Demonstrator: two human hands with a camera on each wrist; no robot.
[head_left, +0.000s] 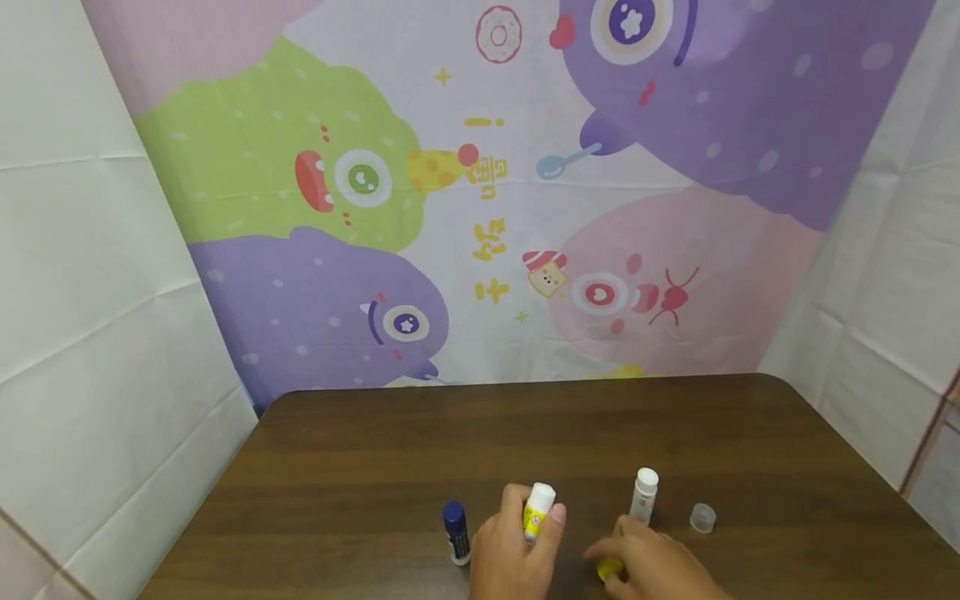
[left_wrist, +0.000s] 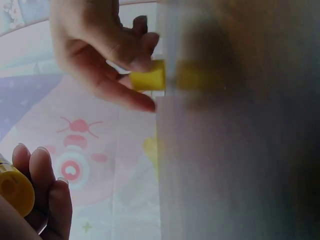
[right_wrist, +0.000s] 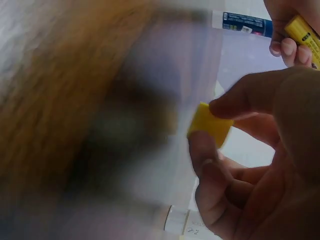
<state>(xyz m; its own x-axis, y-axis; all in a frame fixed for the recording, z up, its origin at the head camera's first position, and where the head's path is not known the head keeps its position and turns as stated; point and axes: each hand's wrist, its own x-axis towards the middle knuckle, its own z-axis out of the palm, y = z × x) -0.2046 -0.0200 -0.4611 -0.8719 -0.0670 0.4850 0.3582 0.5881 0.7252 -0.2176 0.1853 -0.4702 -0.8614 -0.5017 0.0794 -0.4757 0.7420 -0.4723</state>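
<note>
Here's the left hand point(head_left: 517, 546), closed around a yellow glue stick point(head_left: 536, 517), fingers curled along its barrel, the white end pointing up and clear of the counter point(head_left: 375, 450). Across from it, the right hand point(head_left: 652, 558) has thumb and fingertips pinching a small yellow cap point(head_left: 610, 569), right down at the counter top; whether it touches the surface, I can't tell.

Just left of the left hand stands a dark blue glue stick point(head_left: 456, 533), upright, and beyond the right hand a white tube point(head_left: 643, 497), also upright, with a clear cap point(head_left: 702, 518) beside it.

Now the writing: print shows on the yellow, blue and white barrels, all too small to read. On the cartoon cloth behind, yellow Chinese lettering point(head_left: 491, 242) runs sideways, ending in an exclamation mark.
</note>
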